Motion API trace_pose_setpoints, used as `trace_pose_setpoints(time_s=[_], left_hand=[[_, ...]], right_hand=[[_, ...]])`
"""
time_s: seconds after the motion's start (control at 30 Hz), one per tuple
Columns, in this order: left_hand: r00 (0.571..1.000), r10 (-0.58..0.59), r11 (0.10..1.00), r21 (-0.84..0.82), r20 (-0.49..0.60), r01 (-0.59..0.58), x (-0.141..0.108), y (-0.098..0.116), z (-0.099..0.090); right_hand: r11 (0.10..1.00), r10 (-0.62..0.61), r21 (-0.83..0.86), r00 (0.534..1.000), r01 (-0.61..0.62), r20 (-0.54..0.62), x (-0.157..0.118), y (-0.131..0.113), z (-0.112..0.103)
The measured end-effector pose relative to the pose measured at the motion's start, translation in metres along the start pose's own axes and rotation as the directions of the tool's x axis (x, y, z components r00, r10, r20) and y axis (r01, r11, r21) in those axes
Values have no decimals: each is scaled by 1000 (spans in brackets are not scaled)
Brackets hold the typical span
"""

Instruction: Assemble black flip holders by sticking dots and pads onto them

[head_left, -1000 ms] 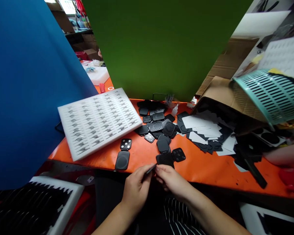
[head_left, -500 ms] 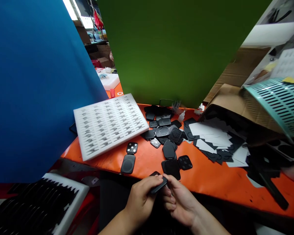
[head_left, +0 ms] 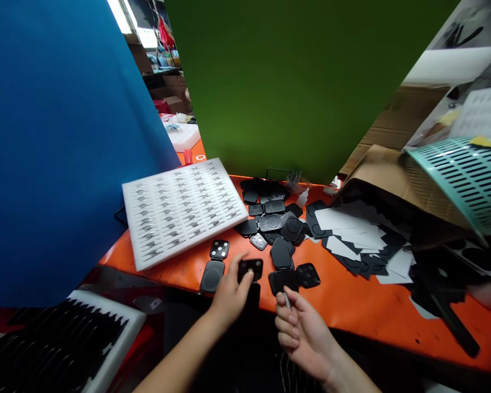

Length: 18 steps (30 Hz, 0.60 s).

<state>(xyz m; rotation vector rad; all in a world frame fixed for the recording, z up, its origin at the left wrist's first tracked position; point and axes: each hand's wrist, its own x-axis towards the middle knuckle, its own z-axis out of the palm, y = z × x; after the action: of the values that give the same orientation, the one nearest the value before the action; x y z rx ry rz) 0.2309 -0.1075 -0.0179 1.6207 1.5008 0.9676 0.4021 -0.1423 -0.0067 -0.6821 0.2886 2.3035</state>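
Observation:
My left hand (head_left: 229,297) grips a black hinged plate (head_left: 254,268) by its left side, thumb across its face, over the table's front edge. Its upper flap shows small round spots; its lower half hangs dark below. In my right hand (head_left: 305,333), a short silvery metal rod (head_left: 287,301) is pinched between thumb and forefinger, the other fingers curled. Left of my left hand lies another black hinged plate (head_left: 213,275) with light dots on its upper flap. Just beyond my right hand rests a similar plate (head_left: 308,275), opened out beside stacked black pieces (head_left: 282,255).
A white foam tray (head_left: 180,213) with rows of metal pieces lies on the orange table (head_left: 352,305). White and black sheets (head_left: 352,226) spread before a cardboard box (head_left: 387,166) and a teal basket (head_left: 462,169). A second foam tray (head_left: 125,335) holds black parts at lower left.
My hands were together on the black hinged plate. They have parted: my left hand has moved forward with the plate, while my right hand stays near, the metal rod now showing.

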Motion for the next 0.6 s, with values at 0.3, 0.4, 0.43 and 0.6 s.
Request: trace_pose_setpoints(time_s=[0.3, 0.4, 0.43, 0.6], left_hand=[[997, 74, 886, 459, 1, -66, 57, -45, 3], [973, 179, 791, 566, 148, -231, 33, -43, 8], [961, 193, 748, 604, 195, -273, 26, -43, 9], [977, 137, 657, 724, 163, -212, 9, -47, 14]], right_hand=[[993, -107, -65, 991, 102, -79, -6, -11, -16], [990, -132, -65, 985, 126, -107, -8, -13, -25], [989, -137, -71, 983, 129, -118, -8, -14, -27], [984, -146, -122, 980, 129, -139, -8, -15, -29]])
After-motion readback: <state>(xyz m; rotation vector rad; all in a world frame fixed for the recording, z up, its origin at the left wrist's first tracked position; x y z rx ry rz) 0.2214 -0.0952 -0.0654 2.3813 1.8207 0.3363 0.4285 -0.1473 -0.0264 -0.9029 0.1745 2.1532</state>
